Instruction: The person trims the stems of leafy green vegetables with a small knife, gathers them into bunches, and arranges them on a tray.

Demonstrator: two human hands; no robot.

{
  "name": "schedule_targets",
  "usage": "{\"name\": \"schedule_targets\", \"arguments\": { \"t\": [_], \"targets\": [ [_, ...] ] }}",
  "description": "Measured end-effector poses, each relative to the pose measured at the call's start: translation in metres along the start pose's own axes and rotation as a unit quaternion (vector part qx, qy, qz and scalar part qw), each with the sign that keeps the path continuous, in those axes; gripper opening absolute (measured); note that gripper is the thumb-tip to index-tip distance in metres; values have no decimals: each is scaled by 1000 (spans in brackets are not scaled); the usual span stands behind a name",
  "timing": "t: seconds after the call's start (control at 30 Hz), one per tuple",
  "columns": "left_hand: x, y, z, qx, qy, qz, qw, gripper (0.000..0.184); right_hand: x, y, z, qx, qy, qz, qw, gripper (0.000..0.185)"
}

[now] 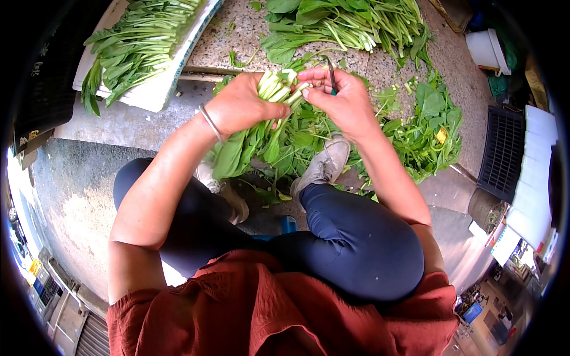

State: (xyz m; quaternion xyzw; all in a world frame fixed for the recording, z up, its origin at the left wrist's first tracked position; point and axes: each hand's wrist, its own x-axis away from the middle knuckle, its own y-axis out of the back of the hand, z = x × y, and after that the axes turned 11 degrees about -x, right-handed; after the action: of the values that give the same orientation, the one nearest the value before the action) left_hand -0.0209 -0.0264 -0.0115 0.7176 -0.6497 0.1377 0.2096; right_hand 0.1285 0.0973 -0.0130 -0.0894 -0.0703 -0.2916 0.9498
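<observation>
My left hand (246, 107), with a bangle at the wrist, is wrapped round a bunch of leafy greens (274, 89). Pale cut stem ends point up and away from me, and the leaves hang down below the hand. Close to those stem ends is my right hand (341, 98), its fingers curled around a small knife (331, 74) with a dark, narrow blade. Most of the knife's handle is hidden in the palm. The right thumb and index finger touch a stem at the edge of the bunch.
Greens lie stacked on a white board (157, 104) at upper left. A larger heap of greens (356, 26) rests on the speckled slab (228, 35). Loose leaves (433, 118) spread to the right, near a black crate (502, 154) and a white bucket (484, 52).
</observation>
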Motion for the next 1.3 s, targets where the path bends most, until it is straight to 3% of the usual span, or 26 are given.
{"name": "schedule_targets", "arguments": {
  "t": [0.17,0.47,0.53,0.63,0.83,0.97,1.03,1.1,1.13,1.17,1.23,1.3],
  "targets": [
    [-3,-1,4,-82,-7,-37,996,29,-1,-2,-5,-3,26,-19,999,22],
    [-1,-2,2,-73,-13,-43,996,25,3,-9,4,169,-4,-7,986,22],
    [-1,-1,1,-132,-27,-57,989,25,4,-11,-1,241,35,-35,969,22],
    [1,-2,-3,-118,-26,-47,992,24,4,-10,-1,332,81,-42,939,20],
    [-2,0,1,-118,-39,-37,992,23,0,-8,-6,389,77,-46,917,14],
    [-3,1,2,-119,-36,-32,992,23,0,-6,-5,360,53,-41,930,13],
    [-3,2,0,-127,-19,-28,991,23,-1,-2,-9,420,117,-71,897,13],
    [0,3,-3,-134,-10,-27,991,22,-8,10,-8,421,61,-141,894,14],
    [1,4,-3,-141,-2,-26,990,21,-7,15,1,459,1,-134,879,15],
    [0,5,0,-141,-1,-26,990,21,-7,21,0,459,1,-133,879,15],
    [-1,4,3,-86,-16,-41,995,21,-7,26,2,324,-110,-26,939,18],
    [-1,3,-2,-82,-9,-56,995,21,-6,25,-2,336,-124,-14,934,22]
  ]
}}
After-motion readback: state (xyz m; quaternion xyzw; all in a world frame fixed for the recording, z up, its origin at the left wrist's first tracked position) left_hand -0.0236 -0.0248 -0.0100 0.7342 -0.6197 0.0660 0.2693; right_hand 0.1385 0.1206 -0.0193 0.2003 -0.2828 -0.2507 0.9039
